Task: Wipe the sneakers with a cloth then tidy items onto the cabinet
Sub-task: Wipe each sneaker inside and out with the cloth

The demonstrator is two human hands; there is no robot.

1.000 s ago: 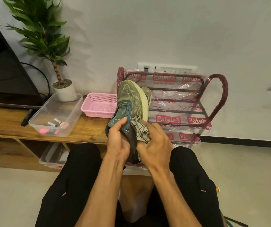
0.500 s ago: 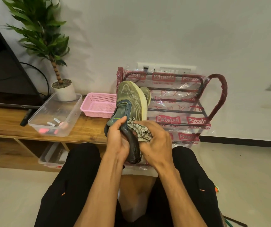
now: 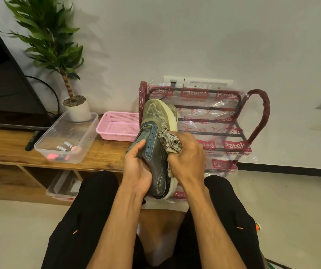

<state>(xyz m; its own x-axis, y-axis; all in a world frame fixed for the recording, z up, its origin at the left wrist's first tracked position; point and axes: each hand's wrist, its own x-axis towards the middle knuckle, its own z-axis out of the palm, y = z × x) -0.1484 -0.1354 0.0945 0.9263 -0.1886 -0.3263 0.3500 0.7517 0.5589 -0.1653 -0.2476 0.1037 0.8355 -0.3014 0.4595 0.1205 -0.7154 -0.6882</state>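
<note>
My left hand point(image 3: 138, 169) grips an olive-green sneaker point(image 3: 155, 133) by its heel and collar, toe pointing up and away from me, above my knees. A patterned black-and-white cloth point(image 3: 170, 141) is bunched in my right hand point(image 3: 187, 158), which presses it against the sneaker's right side near the white sole. Behind the shoe the toe of a second sneaker point(image 3: 173, 110) peeks out. The wooden cabinet point(image 3: 105, 154) runs along the left.
On the cabinet stand a clear plastic tub point(image 3: 66, 138) with batteries and small pink items, a pink mesh basket point(image 3: 119, 126), a potted plant point(image 3: 76, 109) and a TV point(image 3: 4, 84). A plastic-wrapped maroon shoe rack point(image 3: 233, 131) stands against the wall ahead.
My right hand with the cloth has slid up along the sneaker's side. The left hand has turned the shoe slightly, so more of its heel and sole shows.
</note>
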